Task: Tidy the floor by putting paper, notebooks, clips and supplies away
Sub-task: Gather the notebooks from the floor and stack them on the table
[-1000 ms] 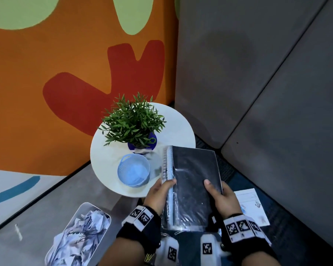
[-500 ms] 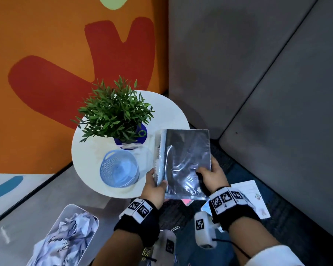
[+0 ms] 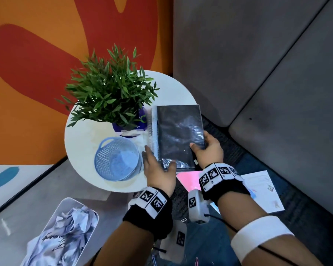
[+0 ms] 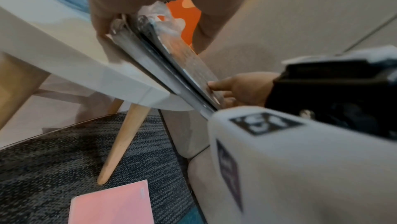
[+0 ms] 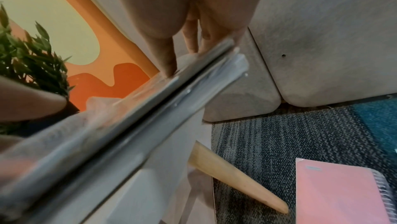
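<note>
Both hands are holding the notebooks over the table edge: the left hand is pinching the near corner, the right hand is gripping the right side. The long axis is running away from the person, spiral on the left, the far end near the plant.

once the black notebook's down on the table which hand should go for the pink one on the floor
Probably the right hand: the pink notebook lies on the carpet just under that wrist, beside the round table. The left hand grips the black notebook over the tabletop.
</note>
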Available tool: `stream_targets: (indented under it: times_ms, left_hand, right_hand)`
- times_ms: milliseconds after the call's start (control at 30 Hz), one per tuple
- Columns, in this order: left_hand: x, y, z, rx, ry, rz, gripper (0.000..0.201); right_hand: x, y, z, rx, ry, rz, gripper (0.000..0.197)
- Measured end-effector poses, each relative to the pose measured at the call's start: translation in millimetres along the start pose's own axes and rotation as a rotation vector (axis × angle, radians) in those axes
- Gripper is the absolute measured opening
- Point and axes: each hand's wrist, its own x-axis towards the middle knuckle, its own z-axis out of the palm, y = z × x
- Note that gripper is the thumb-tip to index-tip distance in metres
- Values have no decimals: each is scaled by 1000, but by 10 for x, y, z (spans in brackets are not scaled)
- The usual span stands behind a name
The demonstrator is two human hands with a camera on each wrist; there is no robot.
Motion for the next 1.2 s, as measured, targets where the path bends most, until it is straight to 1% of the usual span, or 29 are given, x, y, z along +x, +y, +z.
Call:
stream_targets:
  times_ms: [100,200,333,400,500,600,667,733,833,900,1033,1200]
  left_hand:
    - [-183,61,2,131,-21,97,93]
    - [-430,197,83,232,-43,203,92]
    - [-747,412,281,237,-155,229,75]
    - [-921,515,384,215,-185,224,66]
    - [-1266,661,588,225,-182,186,59]
    - [-1539,690,834,233,-190,108,55]
    - [-1642,652,1013,219,-200,45,52]
    - [-1710,642,1196,197,-227,-9,49]
    - [-1680,640,1421,211,-285,-75,45]
    - [-1623,626,1555,227,-305,-105,43]
    - [-1491,543,1804,261,-323,-114,41]
    - [-1241,369,2164,324,-379,-148,44]
  right_hand:
    - [-82,-48,-51,-10,-37,-26,67]
    - [-211,-62,-224,25,-65,-33,64]
    - [-410,34,-658,22,-98,-67,41]
    - [-495,155,-948,30,-130,-45,31]
    - [-635,390,-1524,14,-183,-1,25]
    - [-719,629,-2000,-90,-227,6,24]
    - [-727,793,-2232,-161,-251,23,24]
    - [-704,973,-2432,-193,-244,74,23]
    - [-628,1237,-2607,-231,-238,150,22]
    - [-553,1391,-2669,-272,-260,169,22]
    - [-378,1619,-2734,-303,-252,227,24]
    - [-52,1870,-2741,-311,-237,284,24]
